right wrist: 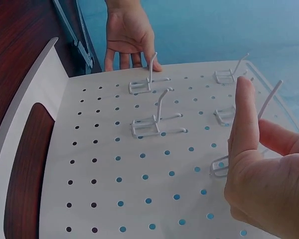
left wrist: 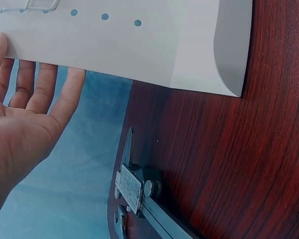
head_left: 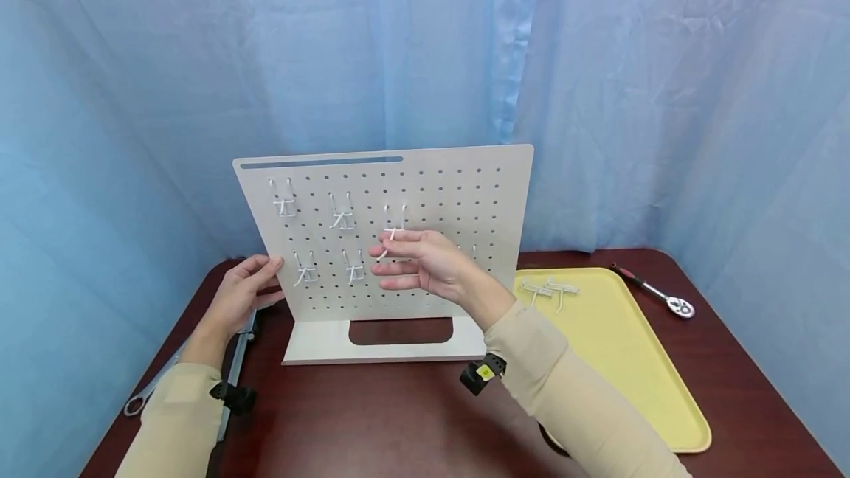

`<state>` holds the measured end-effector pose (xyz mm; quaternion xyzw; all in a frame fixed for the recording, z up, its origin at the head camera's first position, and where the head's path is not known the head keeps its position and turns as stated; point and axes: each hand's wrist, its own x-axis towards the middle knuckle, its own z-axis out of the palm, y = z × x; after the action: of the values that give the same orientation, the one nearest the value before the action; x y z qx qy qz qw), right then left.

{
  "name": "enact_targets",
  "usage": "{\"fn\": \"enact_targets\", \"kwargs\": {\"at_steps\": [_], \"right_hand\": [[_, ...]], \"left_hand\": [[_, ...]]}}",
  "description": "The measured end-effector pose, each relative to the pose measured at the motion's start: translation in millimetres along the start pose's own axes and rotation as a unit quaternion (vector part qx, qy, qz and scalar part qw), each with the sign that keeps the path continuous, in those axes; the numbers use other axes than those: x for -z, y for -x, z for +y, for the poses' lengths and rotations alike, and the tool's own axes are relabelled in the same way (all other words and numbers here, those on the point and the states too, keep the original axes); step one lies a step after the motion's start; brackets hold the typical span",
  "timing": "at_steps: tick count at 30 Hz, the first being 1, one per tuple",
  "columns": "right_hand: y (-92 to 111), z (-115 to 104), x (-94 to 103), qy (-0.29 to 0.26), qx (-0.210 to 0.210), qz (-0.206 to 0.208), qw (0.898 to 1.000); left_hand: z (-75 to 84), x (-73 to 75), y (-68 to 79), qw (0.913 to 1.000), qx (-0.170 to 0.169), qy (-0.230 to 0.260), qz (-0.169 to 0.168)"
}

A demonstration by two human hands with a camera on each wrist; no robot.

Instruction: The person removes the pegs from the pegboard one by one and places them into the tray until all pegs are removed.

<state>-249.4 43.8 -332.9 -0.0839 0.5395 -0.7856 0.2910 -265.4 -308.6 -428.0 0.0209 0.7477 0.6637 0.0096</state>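
Observation:
A white pegboard [head_left: 425,293] stands upright on its flanged base. My left hand [head_left: 240,297] grips its left edge, thumb on the front and fingers [left wrist: 42,89] behind. My right hand [head_left: 425,264] is at a white wire hook [head_left: 392,231] in the upper row, its prong [right wrist: 270,99] between thumb and fingers. Four-hole-style pairs of prongs mark other hooks to its left, among them an upper one [head_left: 341,216] and a lower one [right wrist: 152,124]. Another hook [head_left: 474,249] is partly hidden behind my right hand.
At right lies a yellow tray [head_left: 617,360] with white hooks [head_left: 561,288] on it. Beyond its edge is a ratchet wrench [head_left: 657,293]. Left of the board are a caliper [left wrist: 132,186] and a ring-ended wrench [head_left: 142,397]. Blue curtains [head_left: 398,43] surround the table.

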Motion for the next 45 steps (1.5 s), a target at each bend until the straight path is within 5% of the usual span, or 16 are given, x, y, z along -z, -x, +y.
{"fn": "enact_targets", "kwargs": {"at_steps": [15,45], "right_hand": [[12.8,-1.4,3.9,0.028,0.009,0.0,1.0],[80.2,-18.4,78.9,0.055,0.054,0.05,0.996]], "left_hand": [[1.1,1.5,1.8,0.9999,0.002,0.014,-0.005],[0.8,1.7,2.1,0.9998,-0.002,0.017,-0.007]]}}
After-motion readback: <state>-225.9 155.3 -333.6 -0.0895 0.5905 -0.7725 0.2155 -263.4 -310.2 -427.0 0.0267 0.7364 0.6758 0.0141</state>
